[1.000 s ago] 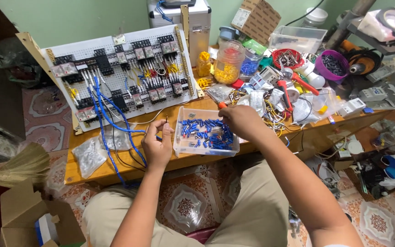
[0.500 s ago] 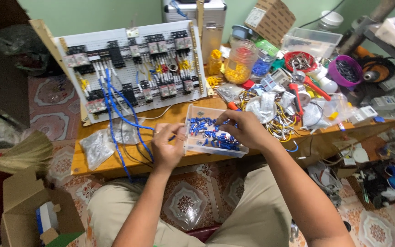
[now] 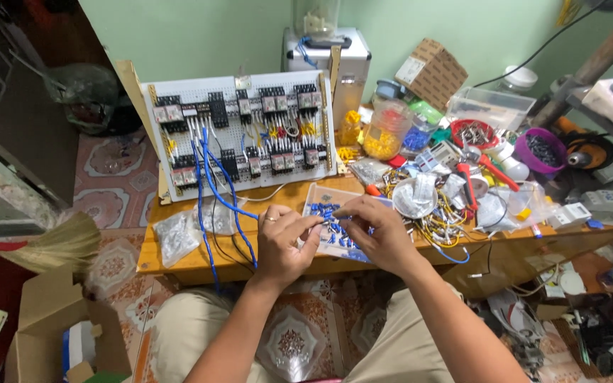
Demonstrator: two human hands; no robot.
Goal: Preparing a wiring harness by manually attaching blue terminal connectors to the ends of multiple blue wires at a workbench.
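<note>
Two bare hands meet over a clear plastic tray of small blue terminals, which sits at the near edge of the wooden surface, just in front of the panel. The left hand is curled, knuckles up, its fingers pinched shut on something too small to make out. The right hand reaches in from the right, fingers bent and pinched toward the left fingertips, nearly touching them; what it grips cannot be told. Both forearms rise from the lower edge, over knees in beige trousers.

Half a second ago the hands were spread wider over the tray; now they have closed together above its left part.

Behind the tray stands a white perforated panel with black relays and looping blue wires. Crinkled plastic bags lie to the left; jars, bowls and loose wire crowd the right.
</note>
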